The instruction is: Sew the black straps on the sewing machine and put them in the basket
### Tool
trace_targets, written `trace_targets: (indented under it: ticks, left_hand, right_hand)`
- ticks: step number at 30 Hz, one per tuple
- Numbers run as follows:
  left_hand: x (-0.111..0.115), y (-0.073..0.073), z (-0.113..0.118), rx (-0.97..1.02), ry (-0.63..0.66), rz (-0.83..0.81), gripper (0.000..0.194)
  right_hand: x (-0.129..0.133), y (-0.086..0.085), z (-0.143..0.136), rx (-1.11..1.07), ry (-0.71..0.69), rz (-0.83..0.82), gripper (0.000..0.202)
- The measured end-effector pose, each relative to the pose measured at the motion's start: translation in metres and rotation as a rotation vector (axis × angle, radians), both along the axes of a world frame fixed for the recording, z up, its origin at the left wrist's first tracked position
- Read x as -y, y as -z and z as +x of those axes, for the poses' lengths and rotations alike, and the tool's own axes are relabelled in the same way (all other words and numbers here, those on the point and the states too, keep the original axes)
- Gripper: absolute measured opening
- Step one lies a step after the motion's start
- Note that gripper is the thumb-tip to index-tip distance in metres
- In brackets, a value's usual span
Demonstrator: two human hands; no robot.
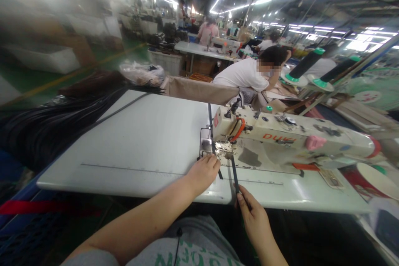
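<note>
A white sewing machine (271,137) stands on a pale table, its needle end to the left. My left hand (204,174) rests at the needle area, fingers bent and pressed together on a narrow dark strip (220,173). This strip runs from the table's far edge past the machine's head and under my fingertips; what lies beneath them is hidden. At the near table edge, my right hand (253,214) pinches another length of dark strip (234,171), which leads up to the needle plate. Whether both lengths are one piece, I cannot tell.
A ruler line (134,169) marks the pale tabletop (149,133). Long dark material (62,120) hangs at the left. Dark thread cones (305,66) stand behind the machine. Across a fabric-lined bin (199,89), a person in a white shirt (238,75) leans forward.
</note>
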State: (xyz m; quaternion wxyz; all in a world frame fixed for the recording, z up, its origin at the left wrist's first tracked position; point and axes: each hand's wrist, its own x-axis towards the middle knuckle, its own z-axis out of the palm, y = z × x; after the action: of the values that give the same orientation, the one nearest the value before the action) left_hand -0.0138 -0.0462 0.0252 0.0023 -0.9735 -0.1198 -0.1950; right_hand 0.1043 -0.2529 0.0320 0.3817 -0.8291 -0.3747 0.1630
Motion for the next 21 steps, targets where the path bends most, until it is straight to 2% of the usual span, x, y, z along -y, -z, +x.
trace_targets:
  ticks: [14,18,21]
  left_hand:
    - [0.000,0.006,0.001,0.032,-0.011,-0.041,0.020]
    - [-0.004,0.011,0.000,0.061,-0.032,-0.117,0.027]
    - [-0.010,0.013,0.001,0.113,-0.098,-0.209,0.030]
  right_hand:
    - [-0.002,-0.002,-0.007,-0.035,0.001,0.050,0.069]
    - [-0.002,-0.002,-0.008,-0.046,-0.010,0.044,0.071]
    - [-0.003,-0.005,-0.010,-0.053,-0.020,0.037,0.071]
